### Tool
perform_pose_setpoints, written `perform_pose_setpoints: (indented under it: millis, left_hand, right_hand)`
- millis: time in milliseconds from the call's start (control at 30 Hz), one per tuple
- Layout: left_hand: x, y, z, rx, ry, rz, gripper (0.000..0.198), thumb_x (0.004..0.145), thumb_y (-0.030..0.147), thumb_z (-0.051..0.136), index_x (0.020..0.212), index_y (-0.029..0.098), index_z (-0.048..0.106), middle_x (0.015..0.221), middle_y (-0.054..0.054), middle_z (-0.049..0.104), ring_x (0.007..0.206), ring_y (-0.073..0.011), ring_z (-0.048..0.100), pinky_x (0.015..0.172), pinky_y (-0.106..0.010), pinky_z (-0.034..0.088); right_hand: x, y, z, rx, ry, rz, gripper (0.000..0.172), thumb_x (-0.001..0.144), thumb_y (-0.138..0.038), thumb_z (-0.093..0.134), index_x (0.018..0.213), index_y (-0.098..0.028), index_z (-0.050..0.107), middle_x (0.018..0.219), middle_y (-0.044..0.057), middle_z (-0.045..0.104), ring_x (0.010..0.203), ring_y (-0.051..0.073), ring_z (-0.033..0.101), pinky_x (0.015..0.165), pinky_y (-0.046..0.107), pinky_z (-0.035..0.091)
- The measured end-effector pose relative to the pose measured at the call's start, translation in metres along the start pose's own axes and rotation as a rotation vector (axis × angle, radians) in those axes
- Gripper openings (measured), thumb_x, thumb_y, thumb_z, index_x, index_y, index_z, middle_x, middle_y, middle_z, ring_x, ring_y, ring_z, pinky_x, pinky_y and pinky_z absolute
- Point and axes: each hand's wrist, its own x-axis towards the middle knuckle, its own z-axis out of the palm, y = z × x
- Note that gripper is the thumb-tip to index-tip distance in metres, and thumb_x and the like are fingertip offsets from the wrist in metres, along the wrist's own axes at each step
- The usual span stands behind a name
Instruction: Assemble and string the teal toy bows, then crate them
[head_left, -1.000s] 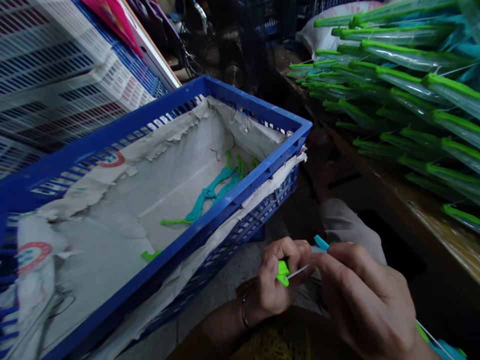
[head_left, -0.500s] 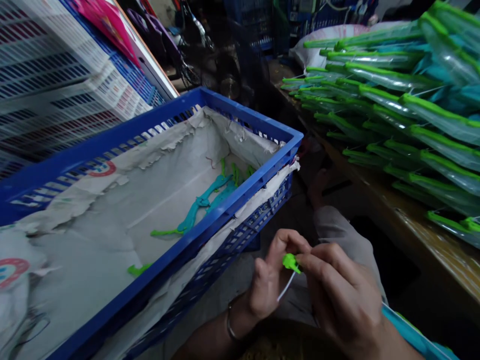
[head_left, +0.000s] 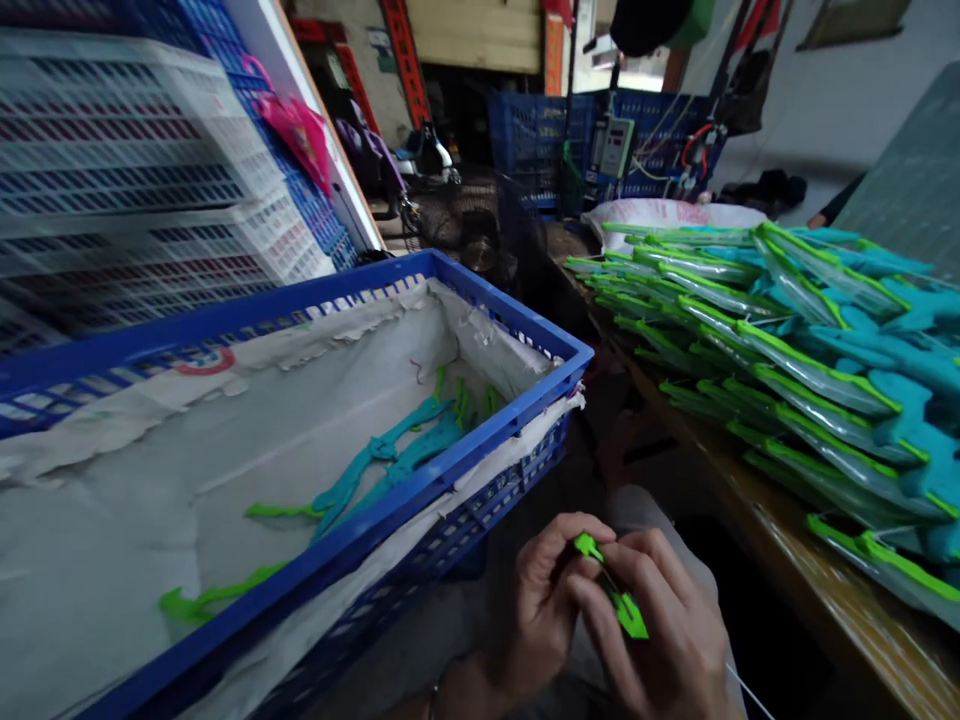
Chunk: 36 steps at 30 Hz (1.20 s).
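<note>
Low in the head view, my left hand (head_left: 541,595) and my right hand (head_left: 666,620) meet in front of my lap. Between the left thumb and fingers is a small bright green plastic piece (head_left: 589,546). A second bit of green plastic (head_left: 630,615) shows between the right-hand fingers; whether both belong to one part is hidden. A thin white cord (head_left: 748,688) runs out below the right hand. Left of my hands stands a blue crate (head_left: 517,310) lined with pale cloth. In it lie teal and green plastic parts (head_left: 367,465) and a loose green strip (head_left: 217,592).
To the right, a wooden table (head_left: 772,500) bears a large heap of green-edged, teal and clear plastic pieces (head_left: 787,350). White slatted crates (head_left: 135,130) are stacked at the left. A fan (head_left: 480,225) and more blue crates (head_left: 525,140) stand behind.
The view has tilted upward. My hands have drawn closer together, and a second green bit now shows at the right fingers. The white cord near my left palm is no longer visible.
</note>
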Motion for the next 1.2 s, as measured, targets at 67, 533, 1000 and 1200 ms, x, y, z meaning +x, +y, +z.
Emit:
perform_pose_setpoints:
  millis: [67, 533, 1000, 1200]
  left_hand:
    - [0.0, 0.003, 0.004, 0.083, 0.005, 0.007, 0.019, 0.107, 0.035, 0.053, 0.118, 0.028, 0.068, 0.093, 0.001, 0.069, 0.08, -0.0116, 0.061, 0.076, -0.02, 0.048]
    - [0.018, 0.005, 0.013, 0.054, 0.041, 0.027, 0.023, 0.108, 0.042, 0.048, 0.111, 0.021, 0.058, 0.081, 0.002, 0.058, 0.069, -0.011, 0.055, 0.064, -0.022, 0.045]
    - [0.024, 0.009, 0.009, 0.236, 0.012, 0.027, 0.024, 0.108, 0.041, 0.046, 0.102, 0.021, 0.058, 0.087, -0.001, 0.058, 0.081, -0.0152, 0.058, 0.073, -0.027, 0.045]
    - [0.026, 0.011, 0.012, 0.235, -0.006, 0.017, 0.027, 0.108, 0.043, 0.045, 0.102, 0.02, 0.057, 0.083, 0.0, 0.059, 0.073, -0.0143, 0.056, 0.066, -0.026, 0.045]
  right_hand:
    - [-0.002, 0.005, 0.002, -0.053, 0.042, 0.007, 0.011, 0.102, -0.009, 0.056, 0.108, -0.015, 0.063, 0.087, 0.005, 0.06, 0.067, 0.011, 0.061, 0.06, 0.021, 0.051]
    - [0.007, 0.014, -0.006, -0.101, 0.034, -0.042, 0.02, 0.106, -0.03, 0.059, 0.12, -0.014, 0.059, 0.09, 0.005, 0.064, 0.073, 0.012, 0.064, 0.065, 0.019, 0.054]
    - [-0.002, 0.021, -0.01, -0.059, 0.065, -0.032, 0.017, 0.099, -0.003, 0.06, 0.109, -0.017, 0.06, 0.094, 0.005, 0.064, 0.079, 0.01, 0.065, 0.069, 0.015, 0.055]
    - [0.004, 0.02, -0.016, -0.042, 0.053, -0.057, 0.023, 0.098, 0.0, 0.055, 0.111, -0.017, 0.064, 0.097, 0.008, 0.065, 0.083, 0.013, 0.065, 0.071, 0.021, 0.056]
